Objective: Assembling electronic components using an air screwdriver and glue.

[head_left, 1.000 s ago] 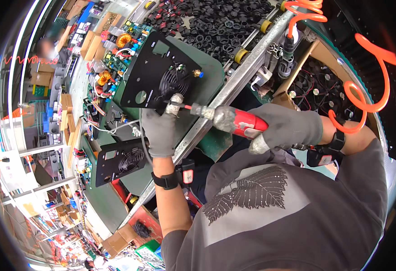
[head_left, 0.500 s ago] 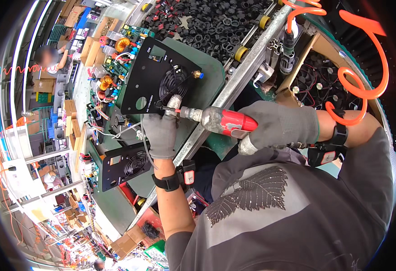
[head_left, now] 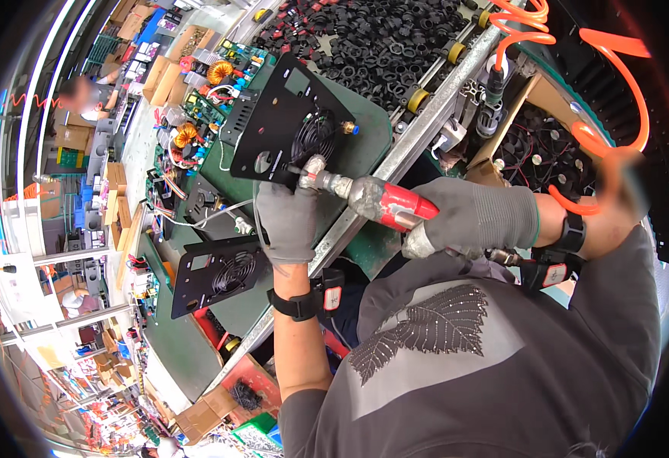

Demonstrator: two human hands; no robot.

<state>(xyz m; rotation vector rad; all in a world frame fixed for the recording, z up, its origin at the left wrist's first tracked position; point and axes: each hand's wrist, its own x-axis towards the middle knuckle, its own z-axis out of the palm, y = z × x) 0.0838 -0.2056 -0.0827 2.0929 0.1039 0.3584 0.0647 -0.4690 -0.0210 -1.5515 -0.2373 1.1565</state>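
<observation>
In a grey glove, my right hand [head_left: 468, 214] is wrapped round a red and silver air screwdriver [head_left: 388, 202], which points left. Its tip meets the lower edge of a black metal panel [head_left: 277, 114]. My gloved left hand [head_left: 287, 217] is closed at that edge, its fingertips beside the driver's tip; any screw there is hidden. The panel stands tilted and carries a round fan grille [head_left: 315, 136], a brass fitting with a blue end [head_left: 351, 128] and cutouts. A thin grey cable [head_left: 227, 210] runs behind my left hand.
A second black panel [head_left: 216, 278] with a grille stands nearer on the green bench. Circuit boards with copper coils [head_left: 220, 72] line the left. Black plastic rings [head_left: 395, 53] are heaped beyond the metal rail [head_left: 445, 88]. A carton of fans [head_left: 541, 145] and an orange coiled hose [head_left: 644, 99] are right.
The black panel, my left hand and the screwdriver's tip have shifted slightly right, and the panel's tilt has changed. My right hand stays closed on the screwdriver.
</observation>
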